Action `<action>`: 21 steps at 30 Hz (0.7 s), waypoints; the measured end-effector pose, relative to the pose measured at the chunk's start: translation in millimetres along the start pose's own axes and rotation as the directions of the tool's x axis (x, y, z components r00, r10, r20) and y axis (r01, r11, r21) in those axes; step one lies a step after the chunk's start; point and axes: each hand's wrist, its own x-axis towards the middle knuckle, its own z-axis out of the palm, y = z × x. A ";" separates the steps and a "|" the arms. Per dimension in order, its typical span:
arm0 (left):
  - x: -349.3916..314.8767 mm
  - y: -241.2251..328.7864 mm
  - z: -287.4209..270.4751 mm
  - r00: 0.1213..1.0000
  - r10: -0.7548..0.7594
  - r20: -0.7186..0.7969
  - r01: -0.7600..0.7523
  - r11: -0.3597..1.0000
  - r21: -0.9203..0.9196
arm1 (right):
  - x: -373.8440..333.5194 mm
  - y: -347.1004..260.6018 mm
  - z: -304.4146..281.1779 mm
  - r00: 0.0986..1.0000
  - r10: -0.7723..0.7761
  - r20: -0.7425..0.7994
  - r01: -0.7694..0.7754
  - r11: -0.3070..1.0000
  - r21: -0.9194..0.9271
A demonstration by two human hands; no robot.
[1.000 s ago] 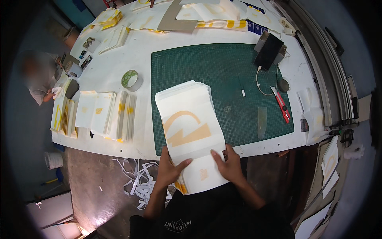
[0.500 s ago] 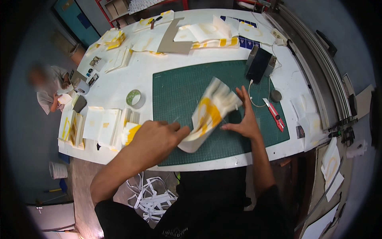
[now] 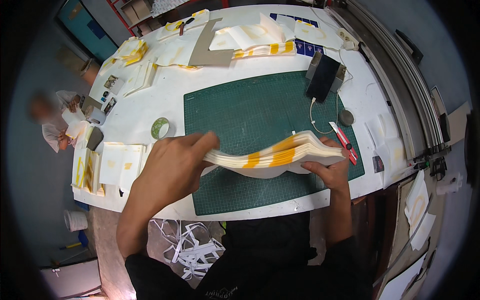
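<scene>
A stack of folded paper sheets (image 3: 270, 159), white with yellow patches along its edges, spans the space between my hands above the green cutting mat (image 3: 240, 110). My left hand (image 3: 175, 162) grips its left end, fingers folded over the top and slightly blurred. On the right end my right hand (image 3: 330, 167) is closed, thumb on the near side and fingers behind. The stack sags and bends in the middle. Just beyond my right hand lies a red utility knife (image 3: 344, 143). A roll of green-patterned tape (image 3: 160, 129) stands past my left hand.
A dark phone (image 3: 324, 79) leans on a metal block, its white cable looping over the mat. More paper stacks (image 3: 120, 162) lie at the left, others along the far side beside grey cardboard (image 3: 212, 47). A long metal rail borders the right. A co-worker (image 3: 55, 122) handles paper at far left.
The stack has turned from tilted upright to nearly level. My right hand, open beside it before, has come down and closed on its right end.
</scene>
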 end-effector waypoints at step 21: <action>-68.4 -100.9 246.1 0.652 -0.653 -0.385 -0.187 0.353 -0.917 | -28.9 33.6 39.2 0.991 0.109 0.072 -0.109 0.994 0.008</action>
